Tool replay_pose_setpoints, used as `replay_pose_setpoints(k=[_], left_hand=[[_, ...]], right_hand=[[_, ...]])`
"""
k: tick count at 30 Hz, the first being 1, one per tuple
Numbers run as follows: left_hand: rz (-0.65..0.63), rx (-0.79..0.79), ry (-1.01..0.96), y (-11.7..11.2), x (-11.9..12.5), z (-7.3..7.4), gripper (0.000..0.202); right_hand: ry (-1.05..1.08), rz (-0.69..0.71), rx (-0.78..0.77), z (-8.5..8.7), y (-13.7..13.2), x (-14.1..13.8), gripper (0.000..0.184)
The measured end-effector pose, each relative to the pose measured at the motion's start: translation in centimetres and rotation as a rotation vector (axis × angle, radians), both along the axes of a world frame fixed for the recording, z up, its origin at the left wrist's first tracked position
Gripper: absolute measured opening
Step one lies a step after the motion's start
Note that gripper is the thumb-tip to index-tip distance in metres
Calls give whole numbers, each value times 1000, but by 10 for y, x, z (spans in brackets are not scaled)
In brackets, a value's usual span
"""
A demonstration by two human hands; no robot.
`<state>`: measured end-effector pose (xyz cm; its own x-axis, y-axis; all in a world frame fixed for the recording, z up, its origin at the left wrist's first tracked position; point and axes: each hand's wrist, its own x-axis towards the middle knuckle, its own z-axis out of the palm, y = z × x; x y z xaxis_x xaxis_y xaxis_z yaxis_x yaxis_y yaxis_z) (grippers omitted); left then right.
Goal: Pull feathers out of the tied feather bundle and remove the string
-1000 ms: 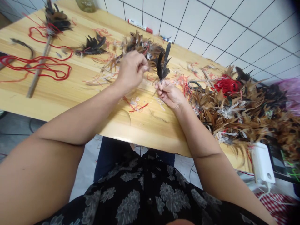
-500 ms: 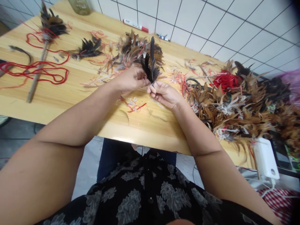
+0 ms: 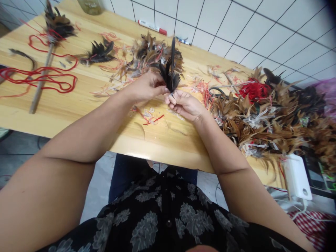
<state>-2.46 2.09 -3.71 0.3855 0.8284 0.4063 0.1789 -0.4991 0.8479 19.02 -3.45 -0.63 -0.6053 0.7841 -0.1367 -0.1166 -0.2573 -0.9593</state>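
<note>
A small bunch of dark feathers (image 3: 172,75) stands upright over the middle of the table, one long black feather rising above the others. My right hand (image 3: 185,104) pinches the bunch at its quill ends. From the left, my left hand (image 3: 151,87) is closed against the feathers' lower side, thumb and fingertips together at the bunch; what lies inside its curled fingers is partly hidden. Just behind the hands is a pile of brown feathers (image 3: 147,52). Scraps of red and clear string (image 3: 152,117) lie on the wooden table (image 3: 126,140) in front of them.
To the left lies a stick with feathers tied at its top (image 3: 43,78), red cord (image 3: 65,84) looped across it. A black feather bunch (image 3: 101,52) lies nearby. A large heap of brown feathers (image 3: 262,122) with a red string bundle (image 3: 253,91) covers the right. Markers (image 3: 152,27) lie by the wall.
The feather bunch has tilted and shifted slightly right, its long feather now leaning a little right. My left hand has moved slightly right with it; my right hand is nearly still.
</note>
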Motion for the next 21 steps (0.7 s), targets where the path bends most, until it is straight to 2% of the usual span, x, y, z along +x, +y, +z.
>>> replay_pose_setpoints(k=[2, 4, 6, 9, 11, 14, 17, 21], left_hand=[[-58, -44, -47, -2, -2, 5, 23], [-86, -102, -165, -7, -3, 10, 35], [-178, -206, -243, -15, -1, 14, 46], [-289, -340, -233, -26, 5, 18, 50], [-281, -345, -191, -27, 8, 17, 60], [-199, -240, -116, -19, 4, 14, 65], [-93, -111, -39, -7, -7, 10, 58], [-1, -11, -42, 0, -14, 4, 35]], right_hand=[[-14, 11, 24, -1, 0, 1, 54], [-22, 36, 62, -3, 1, 1, 56], [-15, 72, 106, -7, 2, 1, 58], [-10, 114, 149, -16, 4, -1, 61], [-13, 120, 164, -21, 5, -3, 61], [-23, 123, 185, -24, 9, -6, 59], [-47, 105, 203, -22, 10, -9, 56], [-53, 19, 223, -14, 8, -11, 51]])
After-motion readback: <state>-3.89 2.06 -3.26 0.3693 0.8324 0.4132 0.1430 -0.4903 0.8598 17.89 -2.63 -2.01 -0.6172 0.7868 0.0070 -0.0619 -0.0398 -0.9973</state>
